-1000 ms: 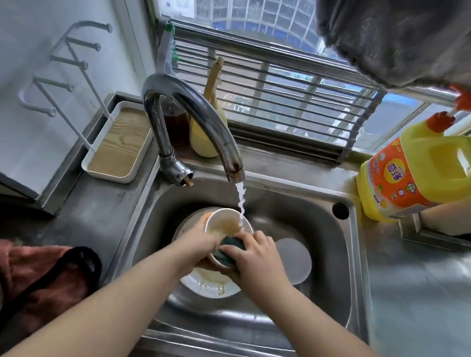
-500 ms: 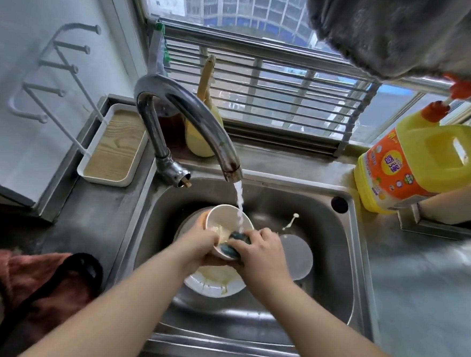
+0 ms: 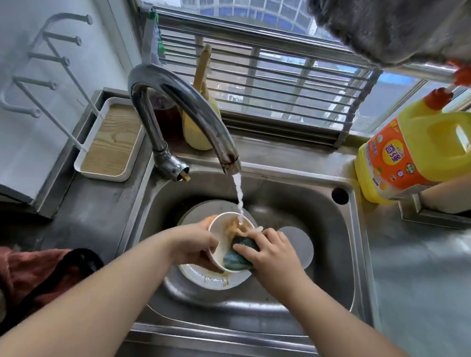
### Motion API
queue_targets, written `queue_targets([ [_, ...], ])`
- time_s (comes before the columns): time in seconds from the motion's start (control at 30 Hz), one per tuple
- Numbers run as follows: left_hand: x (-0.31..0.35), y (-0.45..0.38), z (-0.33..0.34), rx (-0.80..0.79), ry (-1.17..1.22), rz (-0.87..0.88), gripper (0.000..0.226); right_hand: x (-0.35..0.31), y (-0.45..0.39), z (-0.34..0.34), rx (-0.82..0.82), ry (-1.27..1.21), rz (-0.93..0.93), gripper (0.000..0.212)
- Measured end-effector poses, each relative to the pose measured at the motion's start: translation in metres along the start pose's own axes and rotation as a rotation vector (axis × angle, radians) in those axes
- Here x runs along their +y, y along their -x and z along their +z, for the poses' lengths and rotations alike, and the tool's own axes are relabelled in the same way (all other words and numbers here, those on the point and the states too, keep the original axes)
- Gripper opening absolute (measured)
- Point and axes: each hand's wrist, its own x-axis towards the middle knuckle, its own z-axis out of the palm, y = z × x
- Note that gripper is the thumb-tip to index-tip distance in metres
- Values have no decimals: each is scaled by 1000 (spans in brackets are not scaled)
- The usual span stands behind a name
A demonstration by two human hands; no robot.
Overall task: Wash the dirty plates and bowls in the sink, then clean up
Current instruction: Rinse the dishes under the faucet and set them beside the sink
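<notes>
I am holding a small white bowl [image 3: 225, 233] over the steel sink [image 3: 296, 210], and my left hand [image 3: 193, 245] is gripping it from the left side, fingers curled round its outer wall and thumb lying along the rim. The bowl is tipping toward me, its inside smeared with brown sauce. My right hand [image 3: 273, 253] is pinching a blue-green scouring sponge [image 3: 238, 255] and pressing it against the bowl's near inner wall, fingers bent over the sponge's top. Water [image 3: 238, 195] is running from the curved chrome tap [image 3: 183, 110] and landing inside the bowl at its far edge. Directly beneath the bowl a white plate [image 3: 216, 280] is lying in the basin, streaked with the same brown residue, and it is sitting on another round grey plate [image 3: 198, 212] whose far rim is showing behind the bowl. Just to the right of my right hand a flat round grey disc [image 3: 302, 247] is lying on the sink floor. On the counter at the right a yellow detergent jug [image 3: 425, 152] with an orange label and red cap is standing beside the sink's corner. To the left of the tap a white tray with a wood-grain base [image 3: 111, 141] is resting, carrying a white wire rack [image 3: 42, 61]. A reddish cloth [image 3: 30, 270] is lying crumpled at the lower left, with a black strap across it.
</notes>
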Motion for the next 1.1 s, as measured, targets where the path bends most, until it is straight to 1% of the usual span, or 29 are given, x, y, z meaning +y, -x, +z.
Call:
queue_targets([
  [0.03, 0, 0, 2, 11, 20, 21, 63, -3, -3, -4, -27, -19, 63, 44],
  [0.1, -1, -2, 16, 161, 90, 102, 59, -20, -15, -13, -108, -155, 287, 44],
  [0.13, -3, -5, 23, 229, 98, 137, 56, -25, -19, -13, -117, -165, 350, 41],
  [0.17, -4, -7, 24, 242, 69, 139, 54, -27, -17, -13, -127, -150, 313, 40],
  [0.2, -3, -5, 20, 190, 34, 112, 52, -24, -15, -14, -130, -161, 233, 41],
  [0.23, -1, -4, 13, 94, 1, 77, 53, -17, -11, -11, -80, -146, 140, 42],
  [0.27, 0, -5, 4, 10, 7, 51, 56, -7, -6, -5, -26, -73, 51, 41],
  [0.3, 1, -5, -1, -18, 53, 42, 61, 0, -6, -4, -9, -5, 39, 40],
  [0.33, 2, -4, 2, 5, 108, 61, 65, -3, -10, -6, -32, 14, 95, 40],
  [0.43, -4, -10, 24, 193, 253, 157, 70, -27, -24, -14, -105, -151, 387, 35],
  [0.47, -6, -11, 28, 206, 230, 158, 70, -31, -20, -11, -115, -163, 397, 37],
  [0.53, -8, -7, 22, 164, 84, 126, 69, -23, -10, -10, -87, -190, 239, 43],
  [0.6, -3, -3, 9, 102, -56, 97, 70, -3, -1, -3, 9, 3, 20, 46],
  [0.63, 0, -2, 5, 71, -91, 78, 70, 5, 0, -2, 58, 107, -60, 45],
  [0.67, 5, -1, 3, 45, -105, 66, 69, 11, -2, 0, 92, 179, -98, 44],
  [0.7, 9, -1, 4, 28, -89, 67, 67, 10, -4, -2, 123, 195, -67, 43],
  [0.73, 11, -1, 8, 24, -46, 83, 66, 3, -6, -2, 143, 172, 5, 42],
  [0.8, 11, -3, 19, 66, 58, 139, 61, -17, -7, -2, 173, 80, 158, 40],
  [0.87, 2, -3, 31, 134, 126, 190, 57, -33, -9, -3, 129, -61, 279, 35],
  [0.9, -1, -3, 34, 161, 135, 198, 57, -34, -8, -4, 122, -95, 296, 33],
  [0.93, -3, 0, 33, 164, 121, 197, 58, -29, -4, -2, 146, -77, 250, 33],
  [1.0, -2, 3, 26, 123, 39, 174, 67, -9, 5, 1, 174, 40, 35, 32],
  [1.03, 1, 4, 22, 92, 1, 168, 73, 1, 7, 0, 201, 98, -26, 33],
  [1.07, 4, 5, 21, 64, -26, 172, 78, 8, 8, -2, 239, 139, -28, 35],
  [1.1, 8, 5, 22, 46, -40, 178, 81, 11, 9, -4, 265, 159, 19, 37],
])
